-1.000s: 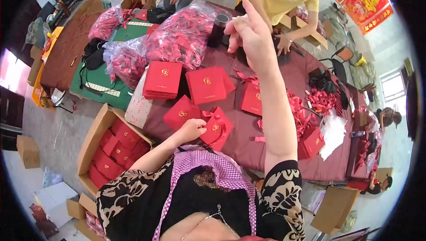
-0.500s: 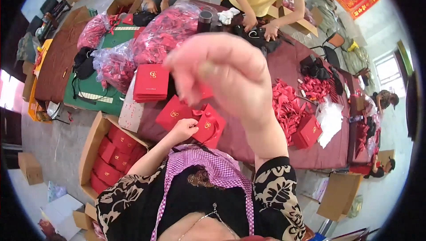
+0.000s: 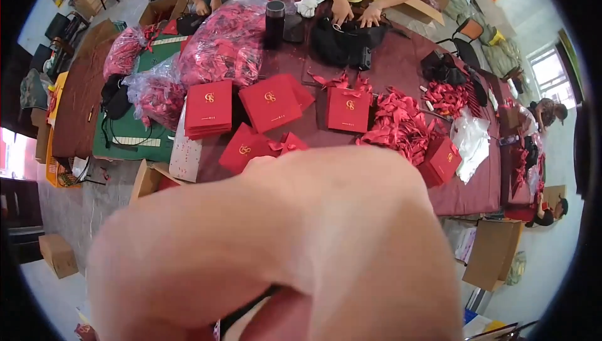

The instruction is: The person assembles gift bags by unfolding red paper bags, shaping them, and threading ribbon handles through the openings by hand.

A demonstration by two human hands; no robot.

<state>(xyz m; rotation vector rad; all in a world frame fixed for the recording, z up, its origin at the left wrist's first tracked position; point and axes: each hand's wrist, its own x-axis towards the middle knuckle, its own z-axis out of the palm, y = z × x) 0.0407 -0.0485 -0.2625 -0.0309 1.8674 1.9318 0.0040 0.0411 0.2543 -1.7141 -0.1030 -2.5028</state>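
Very near the camera, my right hand [image 3: 207, 228] and forearm fill the lower middle; the fingers are blurred and run out of view at the lower left, so their grip does not show. Only a sliver of my left hand [image 3: 259, 163] shows above it, next to a red gift bag [image 3: 243, 147]; its fingers are hidden. A red ribbon bow [image 3: 288, 143] on another bag shows beside that hand. Behind lie a stack of flat red bags [image 3: 209, 106] and more flat red bags [image 3: 271, 102]. One bag with a ribbon [image 3: 348, 110] lies to their right.
A heap of red ribbons [image 3: 401, 120], a red bag [image 3: 442, 160] and white plastic [image 3: 473, 146] lie on the maroon tablecloth [image 3: 351, 141]. Clear sacks of ribbons [image 3: 222, 46] and a black bottle [image 3: 274, 20] stand farther back. Two people work across the table; one handles black cloth [image 3: 342, 43].
My right hand has swung down and left toward the camera, covering my left hand and the carton at the left. The view has shifted, uncovering the bags mid-table.
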